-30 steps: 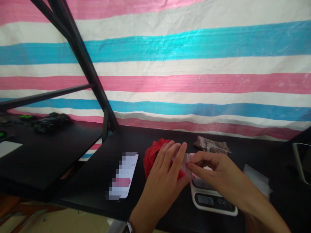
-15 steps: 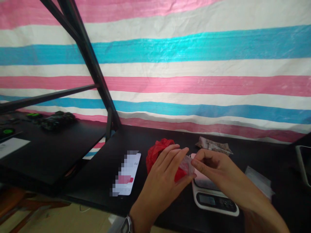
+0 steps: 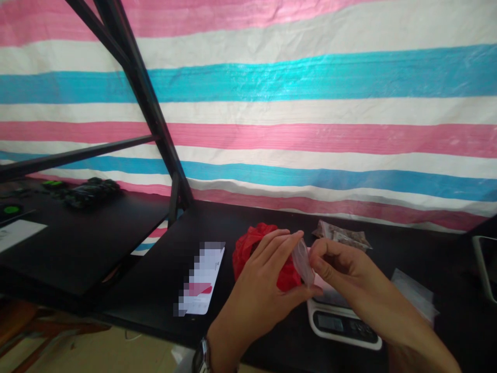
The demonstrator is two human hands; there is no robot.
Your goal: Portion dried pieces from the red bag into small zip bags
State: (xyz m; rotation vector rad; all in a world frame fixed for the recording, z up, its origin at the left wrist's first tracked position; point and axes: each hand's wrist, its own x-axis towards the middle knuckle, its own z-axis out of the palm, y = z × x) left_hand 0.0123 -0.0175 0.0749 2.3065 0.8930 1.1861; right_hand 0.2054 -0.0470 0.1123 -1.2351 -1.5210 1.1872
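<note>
A small clear plastic bag (image 3: 302, 260) stands between my hands, its mouth turned toward the right. My left hand (image 3: 267, 274) keeps it between the thumb below and the fingertips above. The fingertips of my right hand (image 3: 337, 269) are pinched together at the bag's right edge. Behind my left hand lies a crumpled red plastic bag (image 3: 248, 246), partly covered by the fingers. Under my right hand sits a white kitchen scale (image 3: 345, 331) with a dark display; its pinkish top is mostly hidden.
Small bags with brown contents (image 3: 344, 235) lie behind the scale. Flat clear bags (image 3: 415, 292) rest to its right. A phone (image 3: 204, 285) with a lit screen lies left on the black table (image 3: 155, 290). A black metal frame (image 3: 151, 114) rises at the left before a striped sheet (image 3: 310, 134).
The clear bag now stands more upright and looks wider at its mouth. My left thumb has shifted right and slightly down, farther from the left fingertips. My right hand has barely moved.
</note>
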